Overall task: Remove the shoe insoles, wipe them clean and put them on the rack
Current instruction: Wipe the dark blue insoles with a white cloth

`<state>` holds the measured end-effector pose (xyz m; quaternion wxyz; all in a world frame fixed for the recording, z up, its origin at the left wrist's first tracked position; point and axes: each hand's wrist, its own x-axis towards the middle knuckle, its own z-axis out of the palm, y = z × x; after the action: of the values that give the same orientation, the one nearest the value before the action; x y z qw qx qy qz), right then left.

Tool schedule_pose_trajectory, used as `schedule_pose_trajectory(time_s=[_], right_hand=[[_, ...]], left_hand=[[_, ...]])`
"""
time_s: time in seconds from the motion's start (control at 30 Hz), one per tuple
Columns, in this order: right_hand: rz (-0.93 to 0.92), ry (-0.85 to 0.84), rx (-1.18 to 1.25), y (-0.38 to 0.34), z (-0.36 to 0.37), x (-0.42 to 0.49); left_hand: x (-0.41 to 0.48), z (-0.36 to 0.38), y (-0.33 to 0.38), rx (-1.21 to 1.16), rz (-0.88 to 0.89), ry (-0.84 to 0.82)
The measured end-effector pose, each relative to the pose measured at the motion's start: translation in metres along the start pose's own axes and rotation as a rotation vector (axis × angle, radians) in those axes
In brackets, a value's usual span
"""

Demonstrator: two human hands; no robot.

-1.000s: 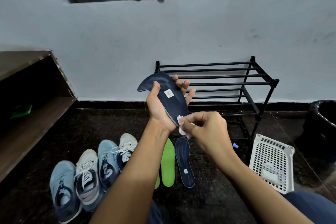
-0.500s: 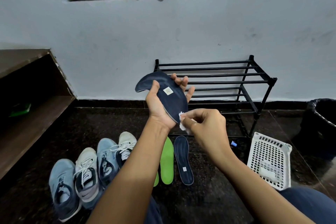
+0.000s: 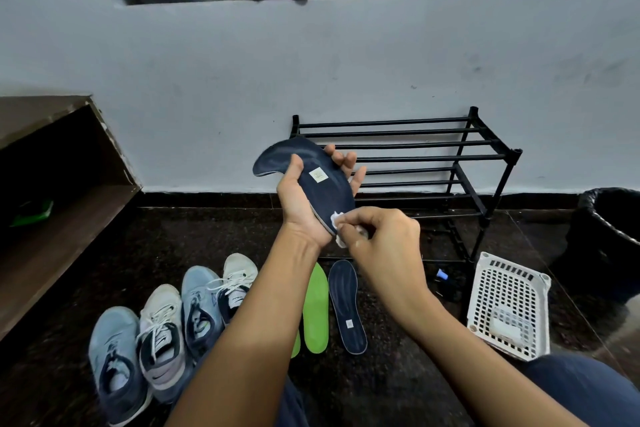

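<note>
Mid-wipe: left hand [image 3: 304, 204] curled round the bent insole [image 3: 322, 180], right hand [image 3: 384, 239] pinching a wipe [image 3: 337, 220] against its lower end; next, likely, finishing strokes, then onto the rack [image 3: 415, 142].

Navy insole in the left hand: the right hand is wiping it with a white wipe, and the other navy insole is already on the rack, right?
Not quite. The head view shows the other navy insole lying on the floor beside the green insole, not on the rack. The left hand does hold a navy insole, the right hand wiping it with a white wipe.
</note>
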<state>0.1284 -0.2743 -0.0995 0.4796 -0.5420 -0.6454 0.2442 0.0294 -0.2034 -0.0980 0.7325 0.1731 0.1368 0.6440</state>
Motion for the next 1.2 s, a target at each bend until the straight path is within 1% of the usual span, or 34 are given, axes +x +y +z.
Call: schedule_pose_trajectory(time_s=[0.07, 0.17, 0.23, 0.3, 0.4, 0.5, 0.57, 0.63, 0.73, 0.8, 0.87, 0.93, 1.0, 1.07, 1.2], right_hand=[[-0.016, 0.054, -0.03, 0.004, -0.001, 0.007], [-0.108, 0.17, -0.114, 0.008, -0.001, 0.018], [-0.146, 0.216, -0.16, 0.008, -0.001, 0.021], [-0.125, 0.194, -0.122, 0.006, -0.003, 0.018], [-0.014, 0.025, 0.006, 0.001, -0.004, 0.007], [-0.012, -0.044, 0.045, 0.003, -0.003, 0.002], [-0.037, -0.017, 0.035, 0.007, -0.003, 0.006], [-0.105, 0.068, -0.007, 0.008, -0.005, 0.012], [-0.26, 0.225, -0.136, 0.013, -0.004, 0.023], [-0.283, 0.27, -0.17, 0.014, -0.003, 0.025], [-0.214, 0.207, -0.133, 0.011, -0.006, 0.022], [-0.094, 0.066, -0.083, 0.008, -0.007, 0.015], [-0.035, -0.006, -0.038, 0.01, -0.007, 0.012], [-0.048, 0.014, -0.027, 0.011, -0.006, 0.012], [-0.175, 0.162, -0.1, 0.014, -0.003, 0.022]], left_hand=[[-0.001, 0.003, -0.004, 0.029, -0.026, -0.002], [-0.004, 0.007, -0.013, 0.076, -0.073, 0.01], [-0.003, 0.008, -0.018, 0.105, -0.084, 0.02], [-0.001, 0.007, -0.018, 0.112, -0.089, 0.025], [0.001, 0.003, -0.01, 0.115, -0.071, 0.019], [-0.001, 0.003, -0.003, 0.098, -0.064, 0.014], [-0.002, 0.005, -0.005, 0.122, -0.066, 0.025], [-0.004, 0.01, -0.012, 0.157, -0.085, 0.042], [-0.008, 0.016, -0.022, 0.159, -0.149, 0.036], [-0.008, 0.016, -0.025, 0.173, -0.164, 0.038], [-0.006, 0.014, -0.024, 0.189, -0.155, 0.052], [-0.004, 0.012, -0.019, 0.198, -0.124, 0.062], [-0.004, 0.009, -0.016, 0.197, -0.107, 0.065], [-0.004, 0.009, -0.016, 0.192, -0.106, 0.072], [-0.006, 0.013, -0.023, 0.177, -0.148, 0.075]])
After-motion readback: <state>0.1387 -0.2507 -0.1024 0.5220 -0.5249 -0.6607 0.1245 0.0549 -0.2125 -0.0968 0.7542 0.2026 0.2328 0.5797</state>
